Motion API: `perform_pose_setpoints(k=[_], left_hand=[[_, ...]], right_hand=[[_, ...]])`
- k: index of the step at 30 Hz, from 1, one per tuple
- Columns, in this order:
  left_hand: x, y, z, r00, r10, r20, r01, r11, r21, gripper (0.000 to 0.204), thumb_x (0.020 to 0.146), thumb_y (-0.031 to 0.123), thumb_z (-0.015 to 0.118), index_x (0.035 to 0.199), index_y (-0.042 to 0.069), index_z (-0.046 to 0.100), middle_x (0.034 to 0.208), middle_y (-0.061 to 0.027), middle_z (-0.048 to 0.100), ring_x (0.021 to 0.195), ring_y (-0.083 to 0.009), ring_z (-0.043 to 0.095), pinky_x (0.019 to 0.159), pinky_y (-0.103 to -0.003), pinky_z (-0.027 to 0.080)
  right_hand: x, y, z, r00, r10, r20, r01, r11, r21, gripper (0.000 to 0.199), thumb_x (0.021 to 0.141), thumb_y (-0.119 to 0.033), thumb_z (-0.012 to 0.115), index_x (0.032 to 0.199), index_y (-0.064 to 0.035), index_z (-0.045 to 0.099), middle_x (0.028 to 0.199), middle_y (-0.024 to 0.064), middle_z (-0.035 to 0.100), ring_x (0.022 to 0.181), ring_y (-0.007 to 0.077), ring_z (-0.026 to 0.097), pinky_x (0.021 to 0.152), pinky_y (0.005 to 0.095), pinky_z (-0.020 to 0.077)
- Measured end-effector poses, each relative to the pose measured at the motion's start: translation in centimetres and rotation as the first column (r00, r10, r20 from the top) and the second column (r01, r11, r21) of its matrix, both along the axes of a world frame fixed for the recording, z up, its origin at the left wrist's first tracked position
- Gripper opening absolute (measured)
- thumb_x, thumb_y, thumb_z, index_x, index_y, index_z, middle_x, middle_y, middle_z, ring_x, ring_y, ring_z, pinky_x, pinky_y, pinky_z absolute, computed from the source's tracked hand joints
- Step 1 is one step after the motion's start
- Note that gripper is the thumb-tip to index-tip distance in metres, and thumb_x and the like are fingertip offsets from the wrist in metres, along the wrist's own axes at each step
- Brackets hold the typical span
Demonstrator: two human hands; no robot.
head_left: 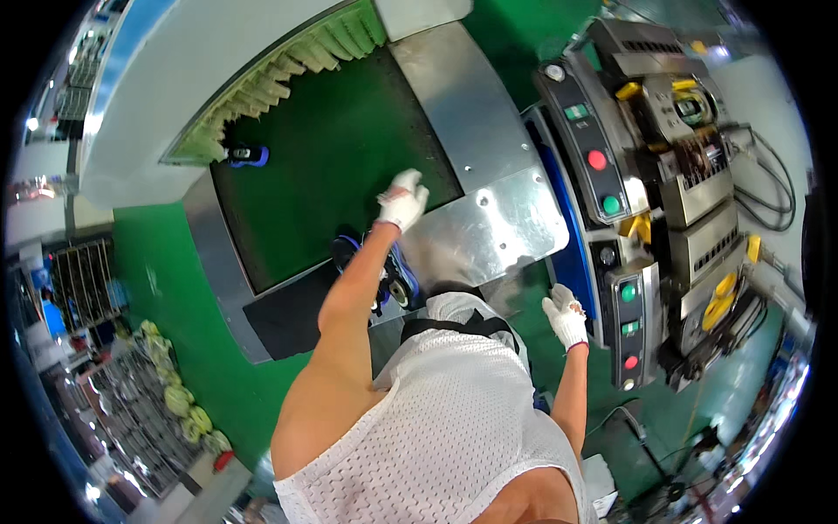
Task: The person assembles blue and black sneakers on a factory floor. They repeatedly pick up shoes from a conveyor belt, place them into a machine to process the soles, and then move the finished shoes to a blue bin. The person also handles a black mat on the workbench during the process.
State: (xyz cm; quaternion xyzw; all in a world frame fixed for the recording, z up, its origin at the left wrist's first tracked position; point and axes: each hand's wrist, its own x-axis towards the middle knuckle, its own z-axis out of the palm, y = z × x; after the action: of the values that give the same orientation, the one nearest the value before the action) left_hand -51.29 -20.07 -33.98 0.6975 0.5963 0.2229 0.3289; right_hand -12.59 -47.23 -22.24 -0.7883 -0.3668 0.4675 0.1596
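Observation:
My left hand [404,202], in a white glove, reaches over the green conveyor belt [332,175] near its right side. Its fingers are loosely bent and apart, with nothing visible in them. Close to that forearm, at the belt's near end, a pair of dark shoes with blue edges [401,281] is partly hidden by the arm. Another blue and black shoe [248,156] lies at the belt's far left, under the fringed curtain. My right hand [566,318], also gloved, hangs open beside the blue edge of the machine on the right, thumb apart from the fingers, holding nothing visible.
Pale green fringe [288,74] hangs at the mouth of a large light-coloured housing. Metal plates [489,223] border the belt. A machine with red and green buttons on its control panels [596,160] stands to the right. A rack of metal parts [144,393] is at lower left.

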Motion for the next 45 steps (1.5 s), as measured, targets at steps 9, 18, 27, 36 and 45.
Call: perform_pose_setpoints(k=[9, 18, 27, 36, 45], left_hand=[[-30.5, 9.9, -0.1, 0.533, 0.739, -0.412, -0.528, 0.671, 0.521, 0.063, 0.087, 0.020, 0.072, 0.140, -0.003, 0.048, 0.136, -0.0274, 0.053, 0.129, -0.0440, 0.048, 0.111, -0.052, 0.039], [-45.1, 16.4, 0.1, 0.400, 0.762, -0.510, -0.816, 0.549, 0.180, 0.076, 0.093, 0.025, 0.068, 0.159, 0.008, 0.033, 0.146, -0.0225, 0.055, 0.119, -0.0367, 0.063, 0.102, -0.041, 0.048], [-43.5, 12.8, -0.2, 0.599, 0.688, -0.410, -0.583, 0.725, 0.367, 0.036, 0.103, 0.027, 0.059, 0.132, 0.005, 0.061, 0.128, -0.0177, 0.063, 0.115, -0.0351, 0.062, 0.098, -0.042, 0.050], [-22.5, 4.8, 4.8, 0.894, 0.392, -0.219, -0.367, 0.919, 0.145, 0.022, 0.100, 0.017, 0.063, 0.116, 0.002, 0.062, 0.110, -0.0189, 0.059, 0.101, -0.0364, 0.061, 0.091, -0.046, 0.050], [10.9, -2.6, 20.1, 0.851, -0.476, 0.224, 0.444, 0.878, 0.178, 0.016, 0.085, 0.006, 0.076, 0.100, 0.004, 0.071, 0.102, -0.0147, 0.064, 0.090, -0.0302, 0.066, 0.079, -0.039, 0.055]], right_hand=[[2.0, 1.1, -0.1, 0.842, 0.423, 0.335, -0.313, 0.889, -0.335, 0.049, 0.093, -0.027, 0.070, 0.133, -0.0012, 0.060, 0.132, 0.0197, 0.065, 0.122, 0.0346, 0.064, 0.100, 0.0427, 0.0516], [0.8, 2.0, 0.7, 0.871, 0.426, 0.243, -0.160, 0.715, -0.680, 0.057, 0.086, -0.045, 0.069, 0.132, -0.0116, 0.063, 0.125, 0.0186, 0.067, 0.116, 0.0375, 0.064, 0.099, 0.0465, 0.0507], [-7.1, 17.5, 2.4, 0.891, 0.393, 0.226, -0.260, 0.852, -0.454, 0.052, 0.091, -0.039, 0.066, 0.133, -0.0076, 0.062, 0.126, 0.0139, 0.069, 0.120, 0.0274, 0.065, 0.100, 0.0372, 0.0507], [-14.1, 20.1, 2.4, 0.825, 0.564, -0.028, -0.560, 0.810, -0.174, 0.058, 0.094, -0.046, 0.062, 0.134, -0.0046, 0.057, 0.110, 0.0169, 0.070, 0.098, 0.0328, 0.069, 0.089, 0.0400, 0.0512], [-13.0, 18.0, 7.1, 0.868, 0.245, 0.433, -0.429, 0.808, 0.403, 0.054, 0.079, -0.015, 0.066, 0.128, 0.0019, 0.054, 0.125, 0.0251, 0.060, 0.114, 0.0433, 0.062, 0.098, 0.0446, 0.0507]])
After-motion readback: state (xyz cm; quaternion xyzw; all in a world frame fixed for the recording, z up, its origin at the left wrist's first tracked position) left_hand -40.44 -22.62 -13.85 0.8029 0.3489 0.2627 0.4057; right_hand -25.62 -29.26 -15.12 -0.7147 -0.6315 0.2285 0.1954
